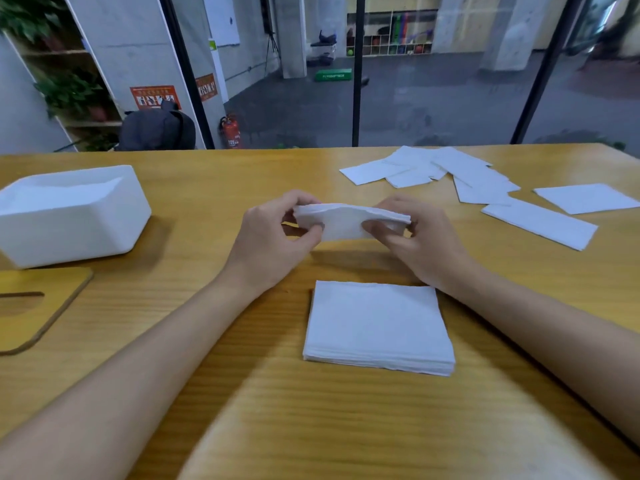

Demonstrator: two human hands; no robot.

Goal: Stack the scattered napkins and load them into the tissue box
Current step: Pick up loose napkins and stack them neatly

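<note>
White soft paper napkin bundle [346,223] bowing above yellow wooden counter [242,393] | left hand [270,240], right hand [422,240] pinch its ends | light, floppy: probably best gripped at both edges

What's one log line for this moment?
left hand: grips napkin bundle | right hand: grips same bundle | stack: on table | tissue box: open

Tissue box [69,213] at tabletop [242,393] left edge, lid [34,306] before it; napkin stack [379,327] centre-front; scattered napkins [485,188] far-right corner.
</note>
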